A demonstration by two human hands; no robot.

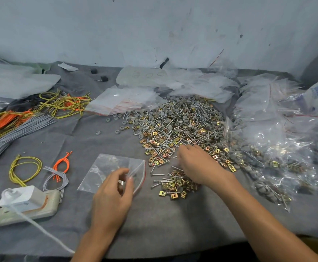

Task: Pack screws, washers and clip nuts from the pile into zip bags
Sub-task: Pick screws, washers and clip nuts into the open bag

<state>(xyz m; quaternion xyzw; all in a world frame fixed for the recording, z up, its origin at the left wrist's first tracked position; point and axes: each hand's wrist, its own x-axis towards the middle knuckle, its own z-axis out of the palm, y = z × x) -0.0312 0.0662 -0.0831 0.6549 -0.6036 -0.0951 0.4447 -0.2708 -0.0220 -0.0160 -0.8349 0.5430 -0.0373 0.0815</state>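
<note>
A big pile of screws, grey washers and gold clip nuts point(177, 125) spreads over the grey cloth at centre right. A smaller heap of clip nuts and screws point(173, 184) lies nearer me. A clear zip bag point(105, 167) with a red strip lies flat left of that heap. My left hand point(112, 195) pinches the bag's open edge between thumb and fingers. My right hand point(198, 165) reaches palm down into the near edge of the pile, fingers curled over the parts; what they hold is hidden.
Filled clear bags point(271, 148) heap up at the right. A stack of empty zip bags point(122, 101) lies behind the pile. Yellow, orange and grey wires point(41, 114) and a white power strip point(20, 208) occupy the left. A wall stands behind.
</note>
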